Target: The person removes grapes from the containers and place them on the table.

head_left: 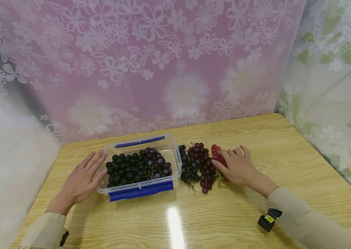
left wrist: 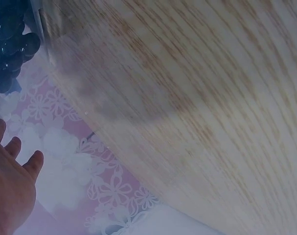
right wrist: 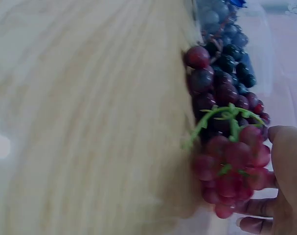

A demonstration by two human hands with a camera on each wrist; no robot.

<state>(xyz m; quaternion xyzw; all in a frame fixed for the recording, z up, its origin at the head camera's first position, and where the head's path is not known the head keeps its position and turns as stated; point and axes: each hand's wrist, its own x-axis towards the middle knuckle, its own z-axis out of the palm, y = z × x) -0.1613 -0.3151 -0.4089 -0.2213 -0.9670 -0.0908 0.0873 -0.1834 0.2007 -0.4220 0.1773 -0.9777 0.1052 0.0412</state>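
Note:
My left hand point(head_left: 80, 181) rests against the left side of a clear plastic container point(head_left: 138, 187), fingers straight. Inside lie a bunch of black grapes point(head_left: 127, 169) and, at the right end, a bunch of dark purple grapes point(head_left: 159, 164). On the right, my right hand point(head_left: 236, 166) holds a bunch of red grapes point(right wrist: 231, 166), thumb on one side and fingers curled on the other. Its green stem point(right wrist: 231, 115) sticks out toward the other bunches. In the left wrist view, the left hand point(left wrist: 11, 191) shows its fingers apart, near the black grapes point(left wrist: 11, 44).
Between the container and the red grapes lie a bunch of dark blue-black grapes point(head_left: 189, 169) and dark red grapes point(head_left: 206, 169), side by side. Blue clips point(head_left: 141, 191) line the container's long sides. The wooden table point(head_left: 212, 221) meets a pink flowered curtain point(head_left: 163, 69) behind.

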